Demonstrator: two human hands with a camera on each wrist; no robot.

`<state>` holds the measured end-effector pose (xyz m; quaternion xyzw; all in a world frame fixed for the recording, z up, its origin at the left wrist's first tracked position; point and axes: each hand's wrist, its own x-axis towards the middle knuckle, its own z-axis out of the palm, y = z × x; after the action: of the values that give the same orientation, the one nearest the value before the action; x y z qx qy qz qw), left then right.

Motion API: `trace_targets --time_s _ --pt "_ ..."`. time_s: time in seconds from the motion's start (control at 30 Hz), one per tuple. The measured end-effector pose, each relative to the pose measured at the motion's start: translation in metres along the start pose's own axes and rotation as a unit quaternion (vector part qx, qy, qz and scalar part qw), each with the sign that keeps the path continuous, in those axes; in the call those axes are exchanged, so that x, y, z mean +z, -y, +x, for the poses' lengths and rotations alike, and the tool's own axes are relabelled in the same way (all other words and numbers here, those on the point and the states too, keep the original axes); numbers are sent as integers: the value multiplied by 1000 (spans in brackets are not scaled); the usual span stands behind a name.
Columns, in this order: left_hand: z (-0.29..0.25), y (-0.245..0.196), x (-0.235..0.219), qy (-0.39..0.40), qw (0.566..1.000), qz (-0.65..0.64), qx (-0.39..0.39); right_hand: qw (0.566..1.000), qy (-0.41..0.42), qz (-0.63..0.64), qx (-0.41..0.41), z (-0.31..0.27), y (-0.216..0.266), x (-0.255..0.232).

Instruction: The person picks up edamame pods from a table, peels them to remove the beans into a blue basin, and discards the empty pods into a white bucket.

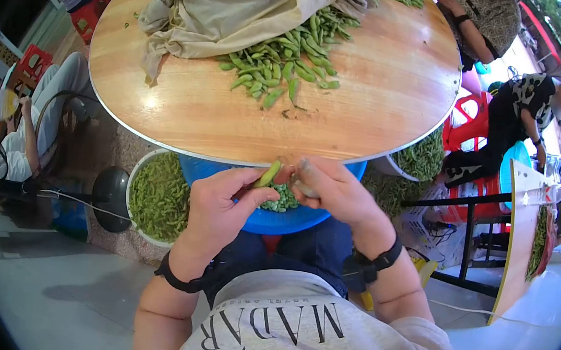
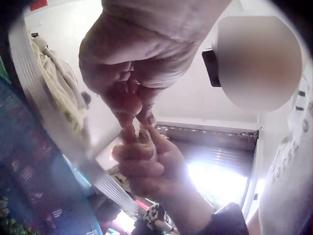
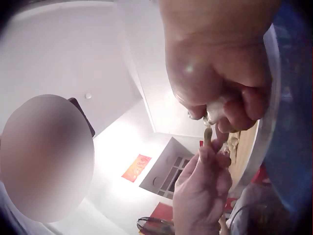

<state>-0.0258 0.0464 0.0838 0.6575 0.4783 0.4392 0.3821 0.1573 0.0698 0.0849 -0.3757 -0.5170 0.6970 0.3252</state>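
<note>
- Head view is showing both hands meeting at lower centre of the frame, just below the near edge of the round wooden table (image 1: 369, 126); the left hand (image 1: 218, 209) is pinching a green edamame pod (image 1: 269, 173) between thumb and curled fingers, and the right hand (image 1: 334, 191) is gripping the same pod's other end with curled fingers, something pale and small showing at its fingertips that I cannot identify.
- Beneath the hands a blue basin (image 1: 289, 221) is sitting on the person's lap, holding a small heap of shelled beans (image 1: 281, 199); judging by that modest heap, the shelling looks to be in its early-to-middle stretch.
- A large pile of unshelled pods (image 1: 287, 55) is lying on the table at upper centre, partly under a beige cloth (image 1: 244, 5), well apart from the hands; much appears to be left to do.
- A white bucket of pods (image 1: 157, 195) is standing at left centre, beside the basin; more tubs of pods (image 1: 420, 160) are crowding the right side under the table edge.
- Wrist views are looking up from below; the left wrist view is showing fingertips (image 2: 129, 105) of both hands touching, blurred; the right wrist view is showing the pod's pale tip (image 3: 208, 134) between them.
- Other people are sitting around the table's far rim; nothing is blocking the hands.
</note>
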Motion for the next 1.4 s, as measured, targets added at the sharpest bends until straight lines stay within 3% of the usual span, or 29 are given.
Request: trace_targets --time_s 0.07,0.17,0.37,0.47,0.63,0.73,0.83,1.13,1.23,1.33,1.4 --pt "-5 -1 5 3 1000 14 -20 999 3 51 -5 0 -10 9" --pt "-10 2 12 -33 996 68 40 998 -8 69 -12 1 -17 17" --pt "-14 -6 11 -42 988 122 87 998 -16 59 -12 -1 -15 21" --pt "-16 -3 12 -36 990 123 56 999 -48 -13 -19 -1 -14 25" --pt "-25 12 18 -50 992 104 45 997 -77 -15 -12 1 -21 29" --pt "-29 16 23 -41 986 -123 -109 992 -92 -59 -61 1 -30 33" --pt "-32 20 22 -33 915 -312 -253 979 -103 -144 -99 -2 -41 34" --pt "-37 66 33 48 810 -449 -374 980 -35 -190 -49 -14 -75 13" --pt "-38 71 40 63 855 -368 -360 986 -15 -167 9 -12 -75 4" --pt "-34 65 46 108 932 -219 -269 992 -11 -79 99 -6 -79 -10" --pt "-29 64 44 132 941 -181 -253 994 1 -69 85 -2 -85 -14"
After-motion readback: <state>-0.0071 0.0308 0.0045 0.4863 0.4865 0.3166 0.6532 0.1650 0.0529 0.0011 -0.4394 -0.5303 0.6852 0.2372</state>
